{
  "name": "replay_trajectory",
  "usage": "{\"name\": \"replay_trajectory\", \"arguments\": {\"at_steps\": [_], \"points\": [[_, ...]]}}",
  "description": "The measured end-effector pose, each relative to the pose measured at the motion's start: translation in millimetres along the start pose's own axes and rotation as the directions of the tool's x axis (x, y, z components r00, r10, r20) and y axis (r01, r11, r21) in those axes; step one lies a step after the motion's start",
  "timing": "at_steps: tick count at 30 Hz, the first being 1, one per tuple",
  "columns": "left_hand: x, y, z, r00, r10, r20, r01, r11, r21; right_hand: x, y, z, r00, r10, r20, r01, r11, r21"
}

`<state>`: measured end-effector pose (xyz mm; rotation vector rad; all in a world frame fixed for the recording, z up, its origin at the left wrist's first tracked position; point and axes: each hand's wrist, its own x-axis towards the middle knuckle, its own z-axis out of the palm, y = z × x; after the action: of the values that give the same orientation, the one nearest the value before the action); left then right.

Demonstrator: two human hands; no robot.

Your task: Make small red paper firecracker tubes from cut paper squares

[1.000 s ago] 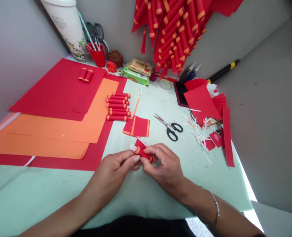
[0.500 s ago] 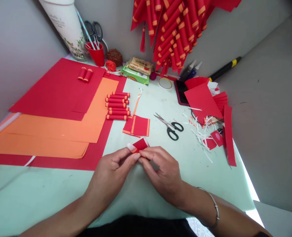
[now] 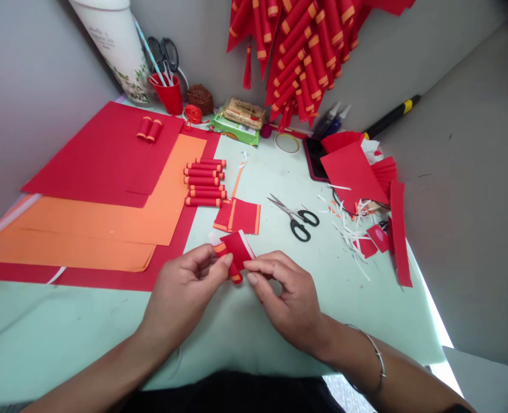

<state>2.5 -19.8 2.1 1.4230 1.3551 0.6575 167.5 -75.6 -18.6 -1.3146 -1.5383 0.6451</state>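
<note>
Between my hands is a partly rolled piece of red paper, with orange bands on the rolled part and a white strip along its loose edge. My left hand grips the rolled side between thumb and fingers. At the lower right corner of the paper, the fingertips of my right hand are pinched close together; whether the corner lies between them is hard to see. Just beyond are flat red paper pieces with orange edges. Several finished red paper rolls lie in a stack behind these.
Scissors lie right of centre. Paper scraps and a phone are at the right. Large red sheets and orange sheets cover the left. A red cup stands at the back; a garland of red rolls hangs above.
The paper has turned and shows more of its flat red part and the banded roll. My left hand has shifted left, and my hands are slightly farther apart.
</note>
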Motion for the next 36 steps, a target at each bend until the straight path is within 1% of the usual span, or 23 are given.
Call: {"name": "replay_trajectory", "arguments": {"at_steps": [3,6,9,11,13,16,19,22,25,27,29,32,36], "points": [[1,-1,-0.9,1.000,-0.008,-0.019,0.008,1.000,-0.001,-3,1,0,0.990,-0.137,0.019,0.138,0.988,-0.067],[1,-3,-1.5,0.999,-0.014,-0.030,0.014,1.000,-0.014,-6,7,0,0.963,-0.257,0.085,0.267,0.952,-0.152],[1,-4,-1.8,0.999,-0.034,-0.017,0.033,0.998,-0.044,-8,12,1,0.943,-0.298,0.149,0.324,0.924,-0.205],[2,-4,-1.5,0.999,-0.051,0.002,0.051,0.997,-0.061,-8,13,2,0.940,-0.303,0.160,0.331,0.924,-0.193],[3,-5,-0.7,0.998,-0.060,0.025,0.062,0.994,-0.087,-7,12,3,0.949,-0.284,0.138,0.304,0.940,-0.153],[3,-5,0.6,0.997,-0.051,0.053,0.057,0.992,-0.117,-4,11,6,0.979,-0.182,0.095,0.188,0.980,-0.059],[2,-5,0.5,0.999,-0.029,0.039,0.032,0.998,-0.057,-2,10,7,0.992,-0.073,0.104,0.073,0.997,0.003],[0,-6,-0.2,1.000,0.007,-0.015,-0.006,0.999,0.047,-3,7,4,0.996,-0.039,0.078,0.038,0.999,0.008],[-3,-8,0.6,0.996,0.072,-0.057,-0.066,0.993,0.102,-5,1,-1,0.999,-0.047,0.027,0.045,0.997,0.062],[-4,-9,2.5,0.991,0.126,-0.046,-0.120,0.986,0.117,-6,-1,-4,0.997,-0.058,0.052,0.052,0.992,0.117],[-6,-10,5.1,0.981,0.190,-0.029,-0.184,0.973,0.141,-5,-2,-4,0.993,-0.052,0.102,0.035,0.987,0.160],[-7,-12,8.2,0.956,0.290,-0.035,-0.276,0.936,0.217,-3,0,-3,0.988,0.009,0.153,-0.039,0.980,0.196],[-7,-16,9.4,0.924,0.382,-0.030,-0.354,0.881,0.314,-4,-1,-1,0.983,0.066,0.171,-0.099,0.976,0.192]]}}
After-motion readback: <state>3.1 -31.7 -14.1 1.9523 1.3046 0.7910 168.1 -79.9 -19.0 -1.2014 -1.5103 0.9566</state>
